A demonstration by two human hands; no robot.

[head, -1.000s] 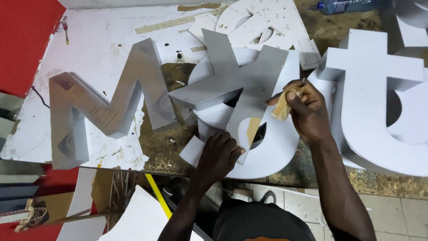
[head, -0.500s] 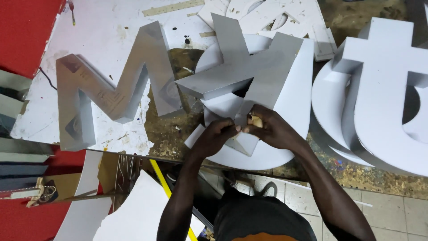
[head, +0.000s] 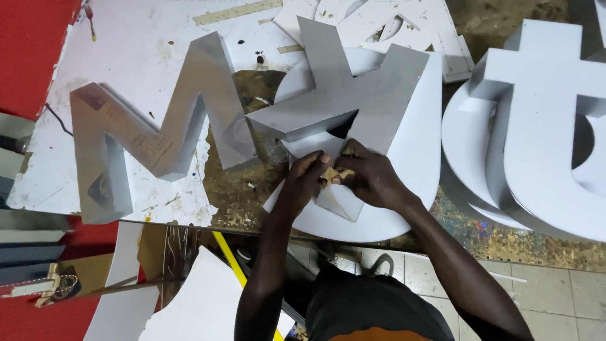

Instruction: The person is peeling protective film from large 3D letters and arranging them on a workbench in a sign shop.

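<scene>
hands: left hand (head: 303,183) and right hand (head: 369,180) meet, fingers pinching a small tan piece (head: 332,175) | place: lower edge of silver star-shaped letter (head: 344,107) on white round panel (head: 404,189) | advice: keep the pinch firm; press flat against the edge; steady the letter

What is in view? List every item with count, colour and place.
Y-shaped channel letter: one, silver-grey, centre, on a white disc.
M-shaped channel letter: one, silver-grey, left.
White disc: one, under the Y.
t-shaped letter: one, white, right.
Workbench: one, white, scuffed.
Red panel: one, top left.
Tan scrap: one, between both hands; its kind unclear.
Left hand: pinching the scrap.
Right hand: pinching the scrap.
</scene>
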